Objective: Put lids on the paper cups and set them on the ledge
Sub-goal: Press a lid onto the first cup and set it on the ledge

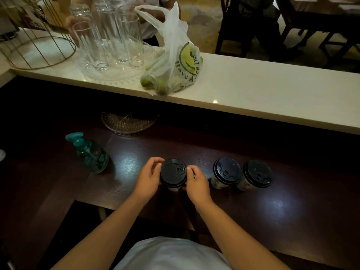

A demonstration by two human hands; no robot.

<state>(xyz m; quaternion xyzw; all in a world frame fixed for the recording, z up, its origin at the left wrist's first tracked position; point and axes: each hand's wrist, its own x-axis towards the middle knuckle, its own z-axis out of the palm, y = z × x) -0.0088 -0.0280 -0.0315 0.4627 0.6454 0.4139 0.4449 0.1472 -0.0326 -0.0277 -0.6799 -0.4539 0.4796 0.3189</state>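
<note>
Three paper cups with black lids stand in a row on the dark wooden counter (292, 211). The left cup (173, 173) sits between my hands. My left hand (148, 178) curls around the lid's left rim, and my right hand (195, 184) grips its right rim and the cup's side. To the right, the middle lidded cup (226, 171) and the right lidded cup (257, 174) stand close together, untouched. The white ledge (263, 94) runs across behind the counter, higher up.
A teal soap pump bottle (89, 152) stands left of my hands. A woven coaster (128, 121) lies under the ledge. On the ledge sit tall glasses (109, 39) on a glass tray, a plastic bag of limes (175, 61) and a wire basket (37, 41). Another person stands behind.
</note>
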